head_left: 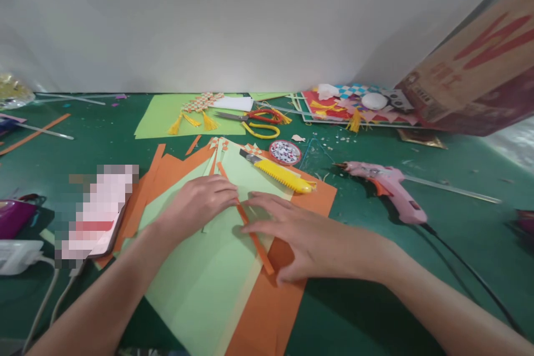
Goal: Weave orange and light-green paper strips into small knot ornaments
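Observation:
A narrow orange paper strip (261,247) runs slantwise over a stack of light green paper (196,283) and orange paper (258,325). My left hand (206,196) is closed, its fingertips pinching the strip near its upper part. To the right, my right hand (311,233) has its fingers spread, with fingertips just beside the strip; it grips nothing. Under and above my left hand lie thin pale and orange strips leading to a small woven checkered piece (219,143). Just beyond my right hand rests a yellow utility knife (286,176) on the papers.
A pink glue gun (387,183) with a trailing cord lies right. Scissors (254,118), a tasselled woven piece (202,103) and a round dish of beads (285,152) sit behind the papers. A phone (100,217) and white charger (19,257) are left; a paper bag (479,61) stands back right.

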{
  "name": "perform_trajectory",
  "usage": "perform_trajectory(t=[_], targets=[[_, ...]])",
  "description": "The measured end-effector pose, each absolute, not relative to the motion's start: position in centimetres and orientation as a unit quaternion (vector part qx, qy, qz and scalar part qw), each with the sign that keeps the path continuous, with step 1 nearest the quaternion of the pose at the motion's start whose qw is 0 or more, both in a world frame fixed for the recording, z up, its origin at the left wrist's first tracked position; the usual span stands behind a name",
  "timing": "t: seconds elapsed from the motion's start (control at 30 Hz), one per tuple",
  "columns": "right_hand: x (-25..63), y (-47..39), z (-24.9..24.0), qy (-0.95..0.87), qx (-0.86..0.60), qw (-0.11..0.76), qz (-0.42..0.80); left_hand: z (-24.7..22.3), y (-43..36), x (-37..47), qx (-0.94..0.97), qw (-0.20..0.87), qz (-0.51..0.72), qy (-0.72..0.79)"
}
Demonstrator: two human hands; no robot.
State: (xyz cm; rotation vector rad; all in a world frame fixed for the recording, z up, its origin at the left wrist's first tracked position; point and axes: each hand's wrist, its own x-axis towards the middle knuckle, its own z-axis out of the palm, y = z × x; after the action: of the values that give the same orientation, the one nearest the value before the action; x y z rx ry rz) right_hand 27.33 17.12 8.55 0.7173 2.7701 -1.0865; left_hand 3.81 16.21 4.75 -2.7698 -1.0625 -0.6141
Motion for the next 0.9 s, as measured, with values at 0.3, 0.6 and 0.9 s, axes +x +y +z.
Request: perform_trajectory(t=[0.3,0.6,0.9], targets=[[25.9,16.9,6.6,0.897,0.192,-0.218,-0.332,5.1,16.2,4.1,-0.911,0.059,-0.221,-0.344],[25.5,16.9,7.8,0.694,0.295,-0.484,-0.443,5.5,15.3,5.4,-0.874,-0.041,-0.310,-0.371],[26.5,18.5,7.9,0.537,0.327,-0.584,-0.514,6.4,14.8,5.5,-0.774,-0.200,-0.342,-0.495]])
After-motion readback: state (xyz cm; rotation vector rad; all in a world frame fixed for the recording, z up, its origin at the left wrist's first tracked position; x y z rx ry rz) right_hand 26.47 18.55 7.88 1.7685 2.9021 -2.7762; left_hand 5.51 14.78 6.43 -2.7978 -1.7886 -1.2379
